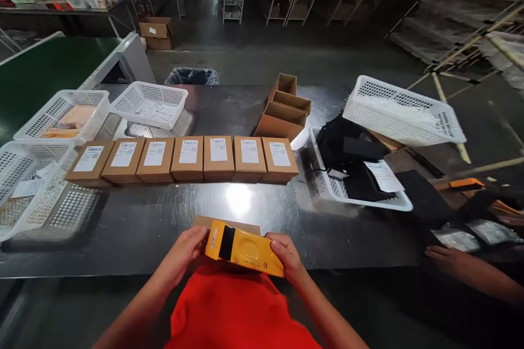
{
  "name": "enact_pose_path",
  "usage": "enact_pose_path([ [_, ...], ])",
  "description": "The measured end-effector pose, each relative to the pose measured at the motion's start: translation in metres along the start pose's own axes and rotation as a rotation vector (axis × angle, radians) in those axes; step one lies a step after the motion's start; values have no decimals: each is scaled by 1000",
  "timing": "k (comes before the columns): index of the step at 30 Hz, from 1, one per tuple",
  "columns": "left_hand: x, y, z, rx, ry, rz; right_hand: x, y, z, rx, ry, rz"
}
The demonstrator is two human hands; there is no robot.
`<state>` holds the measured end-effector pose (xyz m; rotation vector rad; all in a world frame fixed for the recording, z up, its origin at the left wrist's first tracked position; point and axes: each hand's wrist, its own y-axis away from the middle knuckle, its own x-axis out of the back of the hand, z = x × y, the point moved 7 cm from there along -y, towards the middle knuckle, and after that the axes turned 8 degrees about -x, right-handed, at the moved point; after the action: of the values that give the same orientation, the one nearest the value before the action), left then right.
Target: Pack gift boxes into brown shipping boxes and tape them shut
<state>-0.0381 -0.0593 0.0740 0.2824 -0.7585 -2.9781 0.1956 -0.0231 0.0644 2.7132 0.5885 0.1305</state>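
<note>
As seven labelled cartons (189, 162) are standing closed, three others (281, 125) open, both hands (285, 253) are clasping a yellow box (250, 251) and brown carton (245, 227).

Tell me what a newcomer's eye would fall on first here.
Probably the yellow box, bright at the near edge of the table, with the right hand gripping one end and the left hand at the other. Next, the row of seven brown boxes beyond it, each with a white label on top. The red garment below the hands also stands out.
</note>
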Motion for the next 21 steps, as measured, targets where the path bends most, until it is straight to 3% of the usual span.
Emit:
enact_pose_path([
  [3,-19,-2,-3,38,157,-52,-2,0,-3,-12,11,-16],
  [6,-6,-9,-3,-36,43,46,-8,-1,-11,-27,37,-63],
  [8,12,-13,1,-80,-70,100,-13,-1,-18,-58,87,-128],
  [11,56,-14,7,-91,-119,188,-18,-2,-23,-138,161,-199],
  [15,116,-19,0,-46,-126,266,-20,-8,-28,-193,212,-167],
  [18,140,-29,-21,-34,-151,299,-28,-16,-32,-190,294,-136],
  [21,145,-42,-48,-39,-158,336,-36,-22,-35,-205,355,-92],
])
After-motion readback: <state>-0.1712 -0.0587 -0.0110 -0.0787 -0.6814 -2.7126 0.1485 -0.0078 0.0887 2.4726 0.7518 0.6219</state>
